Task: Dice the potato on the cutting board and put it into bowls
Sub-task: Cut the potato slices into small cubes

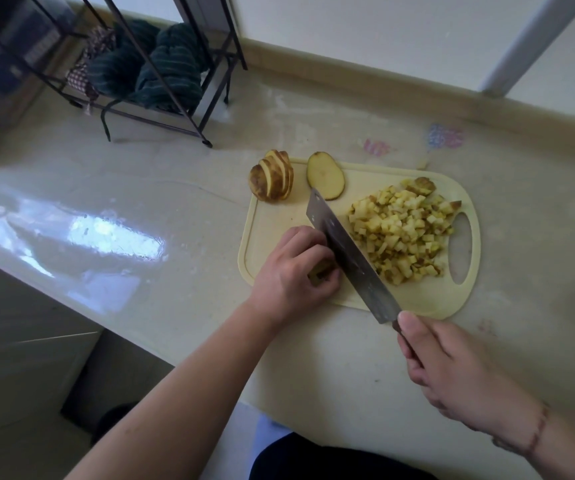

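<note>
A person stands at a pale, glossy counter (175, 188) and works on a cream plastic cutting board (417, 296) with a handle slot at its right end. The left hand (293, 271) rests on the board near its front left corner, fingers curled tightly around a small piece of potato (320, 271), of which only a sliver shows beneath the fingers. The right hand (452, 368), just off the board's front edge, grips the handle of a cleaver (348, 254), thumb lying along the top. The broad blade runs diagonally across the middle of the board, its flat side touching the left hand's knuckles.

To the right of the blade, a heap of diced potato (403, 237), skin still on some cubes, covers the board's right half up to the handle slot. At the back left corner a fanned stack of potato slices (274, 176) leans over the board's edge, and just beside it one oval slice (325, 174) lies flat.

At the counter's back left corner stands a dark wire rack (161, 81) holding dark green cloths (161, 64).
</note>
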Demonstrator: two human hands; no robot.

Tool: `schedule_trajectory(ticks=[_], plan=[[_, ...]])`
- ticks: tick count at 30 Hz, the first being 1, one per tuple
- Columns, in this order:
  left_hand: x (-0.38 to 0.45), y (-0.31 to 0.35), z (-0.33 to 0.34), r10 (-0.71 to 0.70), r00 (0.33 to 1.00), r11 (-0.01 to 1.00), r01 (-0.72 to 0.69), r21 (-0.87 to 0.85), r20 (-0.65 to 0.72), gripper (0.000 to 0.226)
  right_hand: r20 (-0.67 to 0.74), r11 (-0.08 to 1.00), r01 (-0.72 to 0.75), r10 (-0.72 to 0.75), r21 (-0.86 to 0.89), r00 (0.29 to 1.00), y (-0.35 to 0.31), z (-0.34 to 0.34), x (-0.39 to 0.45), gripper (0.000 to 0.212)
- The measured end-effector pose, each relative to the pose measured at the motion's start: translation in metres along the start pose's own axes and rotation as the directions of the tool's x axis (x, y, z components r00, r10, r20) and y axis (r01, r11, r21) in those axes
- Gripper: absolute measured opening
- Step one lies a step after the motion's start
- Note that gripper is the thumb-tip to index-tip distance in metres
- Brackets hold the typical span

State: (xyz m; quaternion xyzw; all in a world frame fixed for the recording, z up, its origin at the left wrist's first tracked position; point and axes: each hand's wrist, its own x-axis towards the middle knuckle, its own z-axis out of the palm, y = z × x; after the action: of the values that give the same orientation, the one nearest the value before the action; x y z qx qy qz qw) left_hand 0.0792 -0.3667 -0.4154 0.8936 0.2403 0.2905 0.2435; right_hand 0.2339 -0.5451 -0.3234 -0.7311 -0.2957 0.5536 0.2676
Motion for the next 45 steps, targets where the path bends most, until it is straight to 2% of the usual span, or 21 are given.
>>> schedule_trajectory(ticks=[10,15,17,20,22,27,30,34,39,45], plan=[[-0.001,-0.003,-0.005,0.015,0.999,1.000,-0.015,-0.007,0.031,0.016,-0.031,0.992,0.112,-0.114,-0.058,0.993,-0.005,0.009,0.004,0.055],[-0.001,-0.003,-0.005,0.007,1.000,1.000,-0.007,-0.016,0.016,0.019,-0.087,0.967,0.190,-0.207,-0.172,0.974,-0.012,0.017,0.019,0.054],[-0.001,-0.003,-0.005,-0.013,1.000,1.000,0.013,-0.008,0.010,0.022,-0.084,0.986,0.141,-0.149,-0.091,0.985,-0.010,0.012,0.022,0.055],[0.000,-0.002,-0.004,-0.054,0.999,0.999,0.054,0.005,0.010,0.028,0.006,0.996,0.009,-0.010,0.093,1.000,-0.006,0.000,0.022,0.060],[0.001,-0.001,-0.004,-0.076,0.997,0.997,0.076,0.002,0.017,0.030,0.045,0.990,-0.027,0.021,0.135,0.999,-0.005,-0.002,0.020,0.062],[0.001,0.001,-0.006,-0.109,0.993,0.994,0.109,-0.006,0.038,0.038,0.029,0.989,-0.039,0.036,0.140,0.999,0.000,0.000,0.012,0.060],[0.002,0.004,-0.010,-0.217,0.975,0.973,0.220,-0.069,0.044,0.051,-0.047,0.999,0.028,-0.027,0.016,0.999,0.002,0.009,0.008,0.057],[0.002,0.004,-0.011,-0.254,0.965,0.957,0.261,-0.129,0.067,0.066,-0.111,0.998,0.050,-0.055,-0.046,0.992,0.006,0.015,-0.005,0.052],[0.002,0.004,-0.012,-0.246,0.966,0.960,0.254,-0.116,0.078,0.065,-0.005,0.990,-0.088,0.089,0.109,0.996,0.007,0.008,-0.020,0.057],[0.001,0.004,-0.011,-0.244,0.967,0.953,0.254,-0.165,0.076,0.067,0.041,0.970,-0.125,0.119,0.207,0.992,0.005,0.003,-0.025,0.064]])
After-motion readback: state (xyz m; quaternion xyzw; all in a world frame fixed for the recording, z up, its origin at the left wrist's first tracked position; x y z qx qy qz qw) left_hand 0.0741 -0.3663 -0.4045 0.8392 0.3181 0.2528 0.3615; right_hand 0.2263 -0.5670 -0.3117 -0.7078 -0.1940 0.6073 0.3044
